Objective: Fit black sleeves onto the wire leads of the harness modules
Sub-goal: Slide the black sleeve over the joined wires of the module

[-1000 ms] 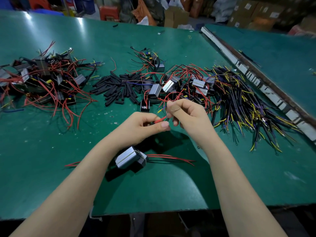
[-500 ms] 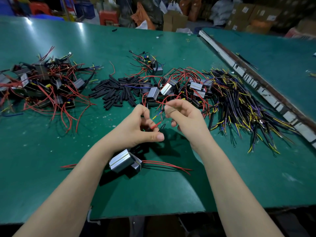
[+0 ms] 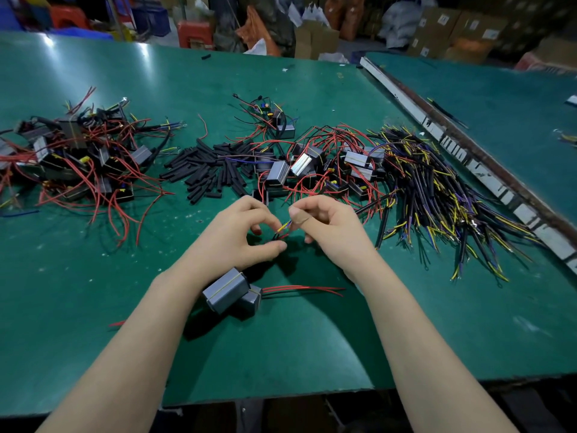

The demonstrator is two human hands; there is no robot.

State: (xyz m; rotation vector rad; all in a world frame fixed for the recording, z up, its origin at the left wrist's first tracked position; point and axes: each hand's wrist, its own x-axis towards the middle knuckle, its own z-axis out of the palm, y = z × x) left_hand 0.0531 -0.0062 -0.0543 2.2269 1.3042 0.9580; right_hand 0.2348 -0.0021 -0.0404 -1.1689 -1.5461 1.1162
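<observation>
Both hands' fingers curled: left hand (image 3: 237, 235) and right hand (image 3: 331, 226) pinching wire leads (image 3: 282, 230).

Below the hands, the grey box-shaped module (image 3: 225, 290) looks smooth satin metal; the green tabletop (image 3: 93, 292) is glossy and scuffed; beyond them, the black tube sleeves (image 3: 212, 173) look matt.

Green table (image 3: 93, 307) lit from above, glare at far left. Second green table (image 3: 499, 98) set beside it at right, metal rail (image 3: 437, 126) between. Boxes (image 3: 452, 29), bags, red stool (image 3: 195, 34) stacked behind.

Sleeves (image 3: 212, 170) between two module piles (image 3: 75, 157)
</observation>
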